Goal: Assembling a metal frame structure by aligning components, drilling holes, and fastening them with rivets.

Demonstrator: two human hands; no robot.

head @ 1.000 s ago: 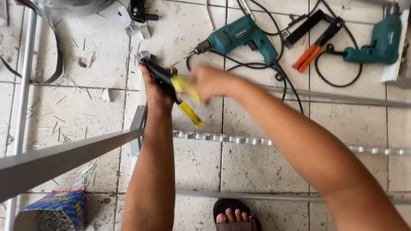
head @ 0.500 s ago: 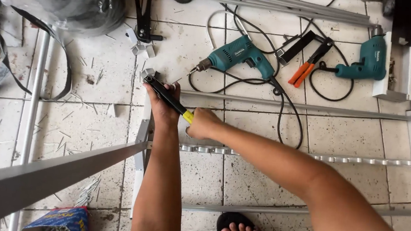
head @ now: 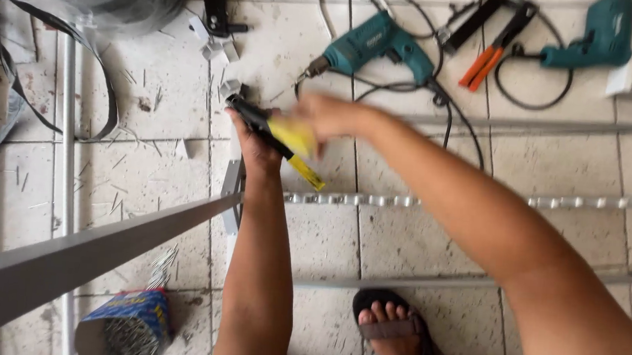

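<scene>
The right hand (head: 321, 118) has lifted onto the yellow-handled tool (head: 281, 139), blurred, grip unclear; the left hand (head: 257, 146) stays clenched around it.

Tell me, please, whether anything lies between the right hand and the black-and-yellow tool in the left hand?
Nothing visible does. The right hand is already against the yellow handle of the black-and-yellow tool, which the left hand grips above the grey metal bar. The right hand is blurred.

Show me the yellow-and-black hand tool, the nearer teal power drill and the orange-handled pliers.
yellow-and-black hand tool (head: 293, 140), head view, on its yellow handle.
nearer teal power drill (head: 371, 45), head view, on its body.
orange-handled pliers (head: 483, 64), head view, on the orange handles.
</scene>
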